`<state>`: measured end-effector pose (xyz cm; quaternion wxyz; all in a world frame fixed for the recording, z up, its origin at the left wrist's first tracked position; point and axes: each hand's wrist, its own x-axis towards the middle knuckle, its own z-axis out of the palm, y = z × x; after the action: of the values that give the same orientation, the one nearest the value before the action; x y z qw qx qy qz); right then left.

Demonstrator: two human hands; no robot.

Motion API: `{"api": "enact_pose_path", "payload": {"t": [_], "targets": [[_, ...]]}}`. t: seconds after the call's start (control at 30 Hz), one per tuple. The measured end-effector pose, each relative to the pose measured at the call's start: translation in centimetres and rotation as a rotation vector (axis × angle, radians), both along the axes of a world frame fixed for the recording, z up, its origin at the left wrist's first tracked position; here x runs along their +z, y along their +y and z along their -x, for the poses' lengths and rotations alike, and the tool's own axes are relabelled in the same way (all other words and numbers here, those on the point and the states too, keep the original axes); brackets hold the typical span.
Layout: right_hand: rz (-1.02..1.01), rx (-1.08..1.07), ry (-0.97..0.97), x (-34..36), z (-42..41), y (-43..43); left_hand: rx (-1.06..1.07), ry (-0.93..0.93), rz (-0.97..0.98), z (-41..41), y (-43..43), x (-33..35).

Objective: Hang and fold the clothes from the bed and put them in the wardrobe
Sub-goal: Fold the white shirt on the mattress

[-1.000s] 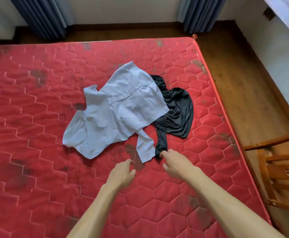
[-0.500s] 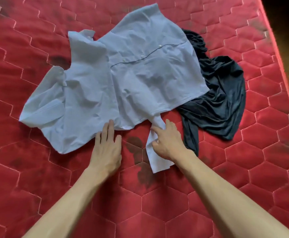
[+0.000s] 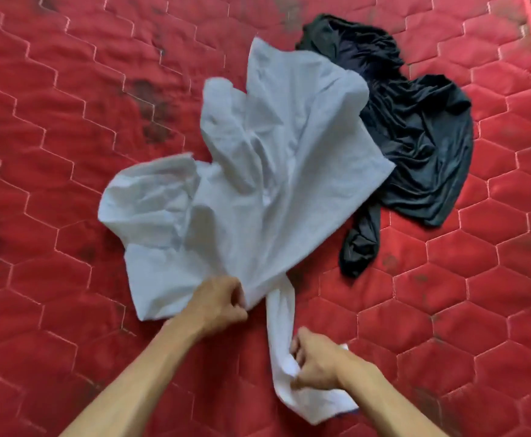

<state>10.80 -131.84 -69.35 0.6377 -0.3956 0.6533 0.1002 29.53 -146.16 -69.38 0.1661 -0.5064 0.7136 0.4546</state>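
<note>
My right hand [image 3: 316, 365]: nearest the camera, right of centre; fingers curled round the narrow sleeve end of the pale shirt, gripping it just above the mattress.

Sleeve strip: a long, twisted band of pale cloth running from my right hand up to the body of the shirt; its loose end lies below and behind my wrist.

My left hand [image 3: 218, 302]: a little farther and to the left; fingers closed in a pinch on the near hem of the shirt body, where the cloth gathers into radiating creases.

Pale shirt [image 3: 267, 171]: light blue-grey, woven, heavily wrinkled; bunched at centre of the bed, with one rumpled lobe spread to the left and a taller fold rising toward the far side. Its edges are blurred.

Dark garment [image 3: 415, 137]: black or very dark navy, soft and drapey; lies in a crumpled heap to the right of and beyond the shirt, its near-left edge tucked under the shirt's right edge, a narrow tail trailing toward me.

Mattress [image 3: 68, 105]: red, quilted in a hexagon pattern with pale stitching; dark smudges scattered across it.

Far right corner: the mattress edge, with a sliver of dark floor beyond.
</note>
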Motion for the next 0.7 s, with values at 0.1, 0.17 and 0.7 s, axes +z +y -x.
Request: {"api": "enact_pose_path", "payload": {"t": [0.1,0.17,0.7], "targets": [[0.03,-0.77,-0.059,0.4,-0.8,-0.5,0.121,0.097,-0.58,-0.9,5.9,1.4],[0.039,-1.179,-0.166,-0.1,-1.3,-2.5,0.166,0.169,-0.851,-0.9,8.5,2.2],[0.161,-1.256,0.179,1.8,-1.3,4.6,0.236,-0.331,0.176,-6.8,9.7,-1.1]]}}
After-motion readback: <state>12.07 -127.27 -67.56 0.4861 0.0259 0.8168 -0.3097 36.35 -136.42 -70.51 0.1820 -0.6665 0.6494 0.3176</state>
